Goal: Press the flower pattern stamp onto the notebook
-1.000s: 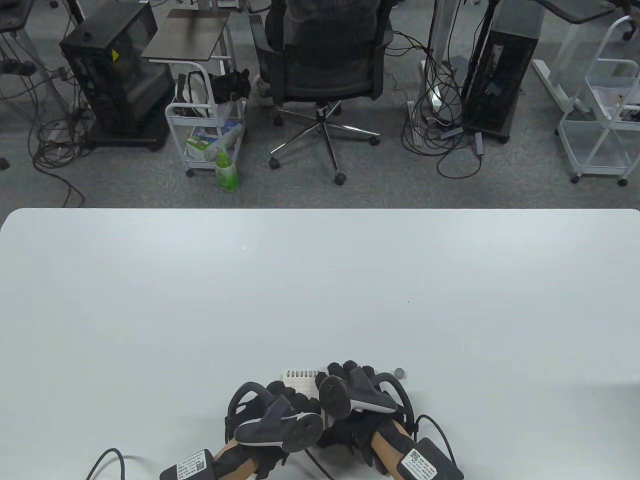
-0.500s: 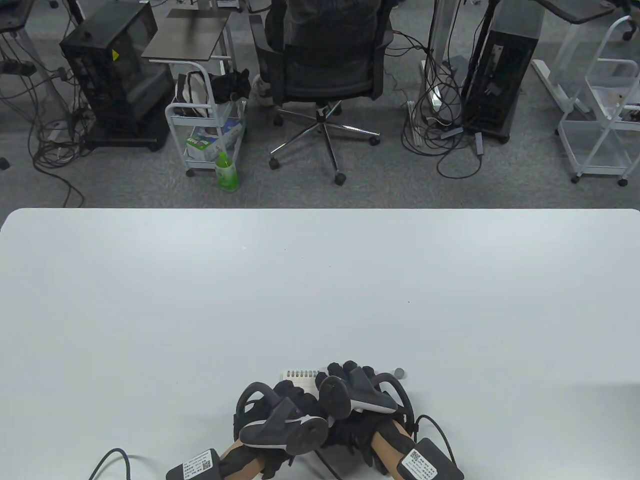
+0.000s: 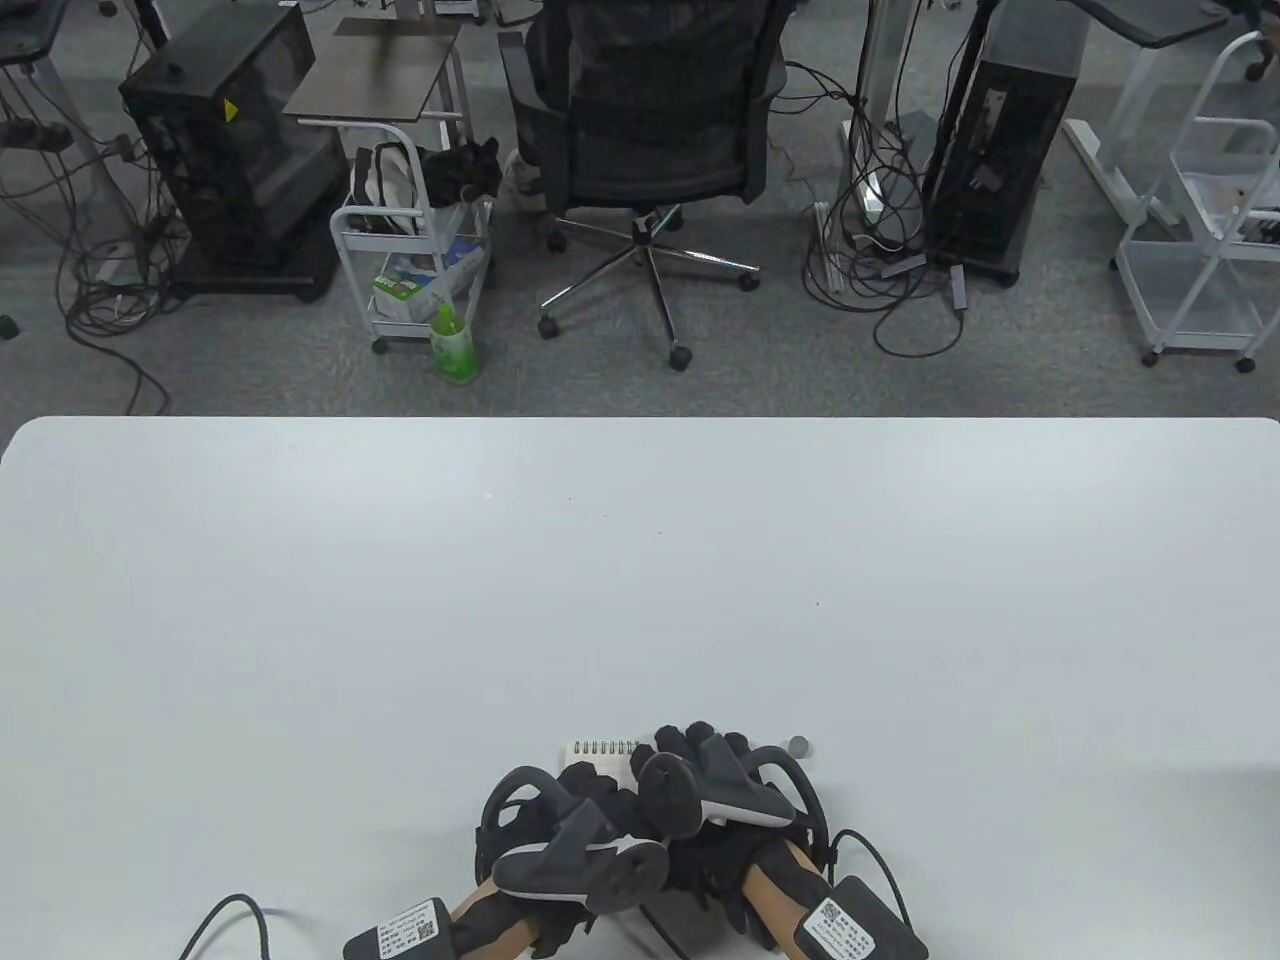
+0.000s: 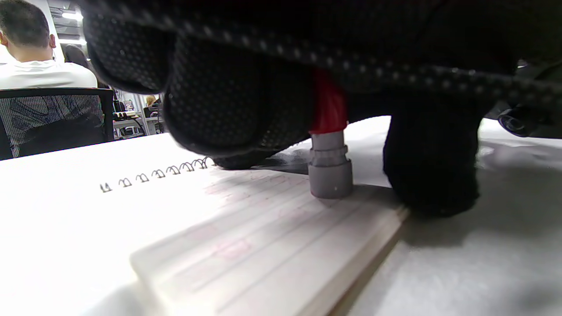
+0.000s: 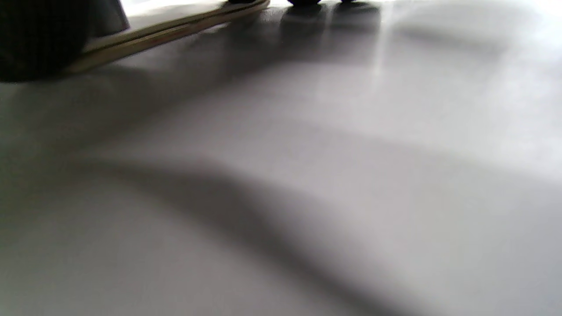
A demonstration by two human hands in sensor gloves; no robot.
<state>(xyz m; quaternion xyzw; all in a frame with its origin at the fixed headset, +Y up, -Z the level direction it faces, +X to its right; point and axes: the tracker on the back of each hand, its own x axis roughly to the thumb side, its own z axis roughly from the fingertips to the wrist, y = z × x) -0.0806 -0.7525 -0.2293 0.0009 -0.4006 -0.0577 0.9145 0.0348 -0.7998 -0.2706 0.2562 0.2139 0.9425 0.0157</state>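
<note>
A small spiral notebook (image 3: 603, 758) lies open at the table's near edge, mostly hidden under my hands. In the left wrist view its lined page (image 4: 246, 228) fills the foreground. The stamp (image 4: 330, 164) has a red body and a grey foot. It stands upright with its foot pressed on the page near the right edge. My left hand (image 3: 585, 800) grips its red body from above. My right hand (image 3: 700, 765) rests at the notebook's right side; its fingers are hidden under the tracker. The right wrist view shows only the notebook's edge (image 5: 175, 28) and bare table.
A small grey cap (image 3: 798, 745) lies on the white table (image 3: 640, 580) just right of my right hand. Cables run from both wrists off the near edge. An office chair and carts stand on the floor beyond the far edge.
My left hand has shifted to the right, closer against my right hand over the notebook. My right hand has stayed still.
</note>
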